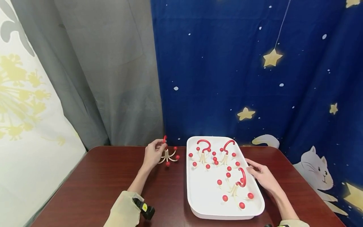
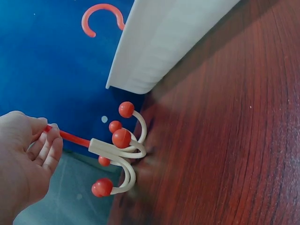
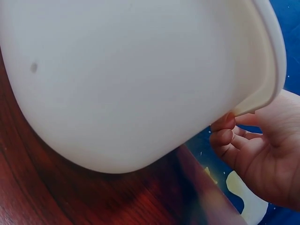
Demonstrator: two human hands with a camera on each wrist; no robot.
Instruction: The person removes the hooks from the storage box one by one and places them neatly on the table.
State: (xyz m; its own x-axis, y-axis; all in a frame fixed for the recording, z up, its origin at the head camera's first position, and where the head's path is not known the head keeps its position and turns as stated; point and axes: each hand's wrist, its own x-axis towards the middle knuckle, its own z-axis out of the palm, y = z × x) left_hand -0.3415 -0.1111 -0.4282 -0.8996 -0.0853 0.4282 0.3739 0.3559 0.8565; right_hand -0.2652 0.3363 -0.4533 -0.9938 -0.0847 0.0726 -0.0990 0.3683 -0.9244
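Observation:
In the head view my left hand (image 1: pixel 153 155) pinches the red hook of a multi-arm hanger (image 1: pixel 166 154) at the table's far edge, left of a white tray (image 1: pixel 202 195). The left wrist view shows the fingers of this hand (image 2: pixel 26 157) on the hook's red stem, above a cream hub (image 2: pixel 103 147) with curved arms ending in red balls. Low over the tabletop, those arms overlap its edge in this view. My right hand (image 1: pixel 263 177) grips the tray's right rim; in the right wrist view its fingers (image 3: pixel 222 137) curl at the edge.
Three similar red-hooked hangers (image 1: pixel 202 157) (image 1: pixel 225 158) (image 1: pixel 234 188) stand in the tray, two at the back and one nearer the front right. The dark red wooden table (image 1: pixel 99 186) meets a grey curtain (image 1: pixel 113 78) and a blue starry curtain (image 1: pixel 215 78) behind.

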